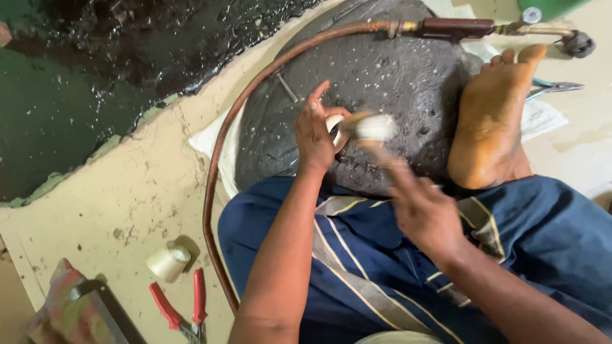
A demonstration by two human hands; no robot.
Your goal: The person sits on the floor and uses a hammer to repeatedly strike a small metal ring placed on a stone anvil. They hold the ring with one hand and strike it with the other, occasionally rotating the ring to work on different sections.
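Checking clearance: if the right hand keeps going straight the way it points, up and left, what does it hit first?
Probably the small pale ring pinched in the left hand. The right hand holds a blurred white-tipped tool aimed at it; depth is unclear, and the dark round slab lies behind.

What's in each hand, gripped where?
Left hand pinches a small ring-shaped piece at its rim. Right hand grips a blurred brush-like tool by its handle end.

- I see no package, box or wrapper anywhere around my hands.
- No label or sticker shows on any tool or thing lying on the floor.
- No sign hangs on the wall or stands nearby.
- No screen or display is in view.
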